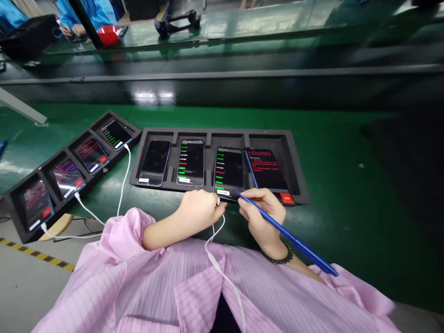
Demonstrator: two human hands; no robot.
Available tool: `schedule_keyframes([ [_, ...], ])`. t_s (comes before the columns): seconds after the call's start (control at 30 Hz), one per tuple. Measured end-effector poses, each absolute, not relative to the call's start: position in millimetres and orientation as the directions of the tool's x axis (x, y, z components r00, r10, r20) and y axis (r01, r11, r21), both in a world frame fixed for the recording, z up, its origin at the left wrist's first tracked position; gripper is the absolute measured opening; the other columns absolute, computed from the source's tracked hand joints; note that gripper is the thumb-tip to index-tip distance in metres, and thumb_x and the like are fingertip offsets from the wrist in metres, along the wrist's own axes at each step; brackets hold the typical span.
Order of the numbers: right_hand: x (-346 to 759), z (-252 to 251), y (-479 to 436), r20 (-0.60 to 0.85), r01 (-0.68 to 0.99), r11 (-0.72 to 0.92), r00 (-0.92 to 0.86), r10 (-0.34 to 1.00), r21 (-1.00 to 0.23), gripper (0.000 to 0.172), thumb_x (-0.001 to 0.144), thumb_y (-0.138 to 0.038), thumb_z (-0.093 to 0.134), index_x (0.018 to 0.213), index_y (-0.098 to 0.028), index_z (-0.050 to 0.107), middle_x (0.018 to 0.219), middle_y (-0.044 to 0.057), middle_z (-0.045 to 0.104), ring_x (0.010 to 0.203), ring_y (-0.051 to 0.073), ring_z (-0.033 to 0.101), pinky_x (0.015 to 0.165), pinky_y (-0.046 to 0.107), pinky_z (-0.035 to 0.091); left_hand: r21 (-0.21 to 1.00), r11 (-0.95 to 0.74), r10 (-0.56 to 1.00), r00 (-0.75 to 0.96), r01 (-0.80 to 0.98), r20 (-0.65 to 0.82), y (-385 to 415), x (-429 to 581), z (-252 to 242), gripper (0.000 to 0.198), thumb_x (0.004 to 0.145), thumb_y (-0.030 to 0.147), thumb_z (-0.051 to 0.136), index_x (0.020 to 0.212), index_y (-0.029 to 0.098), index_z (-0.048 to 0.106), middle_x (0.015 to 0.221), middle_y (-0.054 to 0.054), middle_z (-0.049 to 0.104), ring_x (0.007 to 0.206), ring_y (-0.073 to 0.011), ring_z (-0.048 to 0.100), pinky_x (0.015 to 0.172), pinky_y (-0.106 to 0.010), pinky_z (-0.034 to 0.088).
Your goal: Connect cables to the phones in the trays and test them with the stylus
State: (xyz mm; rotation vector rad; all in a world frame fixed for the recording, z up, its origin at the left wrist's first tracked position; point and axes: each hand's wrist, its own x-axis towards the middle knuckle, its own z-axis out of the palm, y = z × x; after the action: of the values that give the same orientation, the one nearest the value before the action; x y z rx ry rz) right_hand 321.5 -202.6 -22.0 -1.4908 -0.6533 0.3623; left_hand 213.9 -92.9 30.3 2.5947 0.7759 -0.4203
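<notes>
My left hand [197, 209] pinches the plug of a white cable [217, 263] at the lower edge of the third phone [229, 169], whose screen has green and red text lines. Whether the plug is inserted cannot be made out. My right hand [265, 215] grips a blue pen [294, 240], its tip by that phone's bottom edge. Right of it, a phone with red text [268, 169] lies tilted in its compartment. The black tray [301, 185] also holds a phone with green text [190, 162] and a dark-screened phone [154, 162].
An angled second black tray [65, 150] at the left holds several phones, some with white cables [125, 185]. Both trays lie on a green table [347, 185]. Across a raised ledge, a person in blue [86, 16] sits near a red object [109, 34] and a black device [176, 23].
</notes>
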Motion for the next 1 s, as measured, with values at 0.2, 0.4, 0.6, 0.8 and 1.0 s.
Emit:
schedule_keyframes([
  [0.2, 333, -29, -203, 0.156, 0.131, 0.084, 0.840, 0.520, -0.988, 0.011, 0.070, -0.022, 0.066, 0.069, -0.021, 0.055, 0.052, -0.005, 0.053, 0.037, 0.008, 0.046, 0.033, 0.019, 0.031, 0.296, -0.761, 0.455, 0.800, 0.577, -0.391, -93, 215, 27, 0.039, 0.097, 0.038, 0.042, 0.092, 0.015, 0.074, 0.083, -0.012, 0.074, 0.088, -0.0308, 0.073, 0.077, -0.041, 0.056],
  [0.4, 338, -34, -204, 0.185, 0.208, 0.029, 0.788, 0.586, -0.978, 0.015, 0.071, -0.023, 0.063, 0.061, -0.021, 0.052, 0.048, -0.005, 0.051, 0.039, 0.009, 0.044, 0.037, 0.022, 0.034, 0.299, -0.761, 0.460, 0.804, 0.576, -0.377, -93, 214, 26, 0.040, 0.097, 0.038, 0.041, 0.092, 0.015, 0.074, 0.087, -0.013, 0.075, 0.089, -0.0307, 0.073, 0.076, -0.039, 0.055],
  [0.6, 338, -27, -200, 0.260, 0.315, 0.027, 0.730, 0.632, -0.949, 0.017, 0.073, -0.025, 0.056, 0.058, -0.022, 0.048, 0.047, -0.005, 0.048, 0.039, 0.009, 0.042, 0.039, 0.022, 0.035, 0.300, -0.752, 0.468, 0.796, 0.587, -0.383, -95, 215, 25, 0.039, 0.097, 0.036, 0.041, 0.088, 0.016, 0.073, 0.086, -0.012, 0.076, 0.088, -0.0317, 0.074, 0.074, -0.039, 0.055],
  [0.8, 338, -24, -197, 0.331, 0.383, 0.055, 0.710, 0.621, -0.922, 0.018, 0.074, -0.023, 0.055, 0.058, -0.022, 0.049, 0.047, -0.004, 0.050, 0.042, 0.011, 0.046, 0.041, 0.022, 0.037, 0.286, -0.776, 0.455, 0.813, 0.562, -0.364, -93, 216, 29, 0.040, 0.099, 0.032, 0.038, 0.088, 0.016, 0.073, 0.087, -0.011, 0.076, 0.087, -0.0297, 0.074, 0.073, -0.036, 0.054],
  [1.0, 338, -24, -199, 0.265, 0.339, 0.008, 0.722, 0.639, -0.941, 0.018, 0.071, -0.026, 0.054, 0.054, -0.022, 0.049, 0.048, -0.004, 0.051, 0.043, 0.010, 0.045, 0.043, 0.022, 0.037, 0.264, -0.767, 0.461, 0.789, 0.585, -0.407, -93, 216, 27, 0.039, 0.097, 0.035, 0.041, 0.089, 0.016, 0.074, 0.090, -0.012, 0.076, 0.092, -0.0311, 0.073, 0.076, -0.037, 0.054],
])
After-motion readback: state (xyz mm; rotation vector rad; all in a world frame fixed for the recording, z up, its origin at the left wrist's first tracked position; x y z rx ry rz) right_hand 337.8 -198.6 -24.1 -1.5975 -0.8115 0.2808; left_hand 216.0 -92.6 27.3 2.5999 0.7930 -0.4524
